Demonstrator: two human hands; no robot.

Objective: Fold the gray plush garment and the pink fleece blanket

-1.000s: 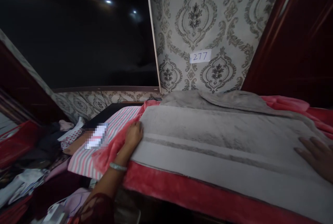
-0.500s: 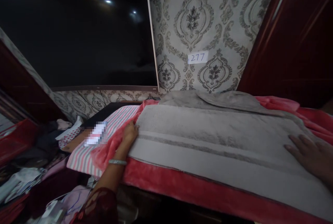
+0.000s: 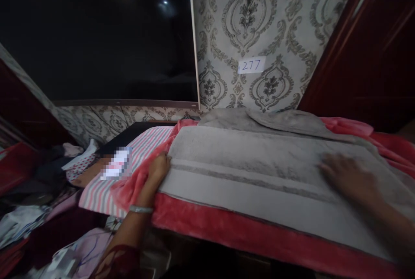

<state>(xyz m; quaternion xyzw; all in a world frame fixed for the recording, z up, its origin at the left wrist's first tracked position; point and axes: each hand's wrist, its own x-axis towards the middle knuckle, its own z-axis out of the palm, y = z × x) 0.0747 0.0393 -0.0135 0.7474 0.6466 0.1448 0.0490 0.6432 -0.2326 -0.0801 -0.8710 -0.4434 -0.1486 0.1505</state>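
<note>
A: Where is the towel?
B: The grey towel (image 3: 259,171) lies flat on a red blanket (image 3: 246,235).
A: And the hands?
B: The left hand (image 3: 158,169) curls over its left edge; whether it grips is unclear. The right hand (image 3: 348,176), blurred, rests flat on it, fingers spread.

A single view is given, taken from a head-worn camera, faced forward and down. The towel (image 3: 259,171) on the bed (image 3: 246,235) is seen from close above its near edge, with the wallpaper (image 3: 259,24) and a dark screen (image 3: 97,41) seen behind.
</note>
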